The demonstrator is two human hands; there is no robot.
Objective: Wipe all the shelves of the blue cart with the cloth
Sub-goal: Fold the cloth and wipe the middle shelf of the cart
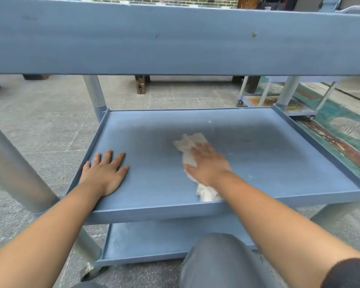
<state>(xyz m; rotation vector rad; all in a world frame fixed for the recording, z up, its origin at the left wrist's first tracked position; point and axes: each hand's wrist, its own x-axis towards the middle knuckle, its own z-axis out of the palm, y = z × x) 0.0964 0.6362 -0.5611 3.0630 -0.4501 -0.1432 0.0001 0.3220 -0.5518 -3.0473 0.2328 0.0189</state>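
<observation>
Blue three-tier plastic cart [175, 38] on grey metal posts, seen from low and close. Middle shelf [258, 159], a shallow tray with a raised rim, holding only a crumpled off-white cloth [188, 146], stretched from mid-shelf toward the near rim. Right hand [208, 165] flat on the cloth, fingers straight and together, pressing it to the shelf right of centre; cloth ends showing beyond the fingertips and beneath the wrist. Left hand [106, 173] spread flat on bare shelf at the near left corner, fingers straight, holding nothing, well apart from the cloth. Darker patch on the shelf around and beyond the cloth, paler dusty blue toward the edges. Bottom shelf [143, 242] below, bare and dusty where visible, partly hidden by a knee in grey trousers [216, 262]. Top shelf seen only as a broad blue side wall across the upper view. Second small wheeled cart [279, 100] far right on the grey stone floor [40, 113], beside a green patterned rug [341, 129]. No readable writing or labels anywhere.
</observation>
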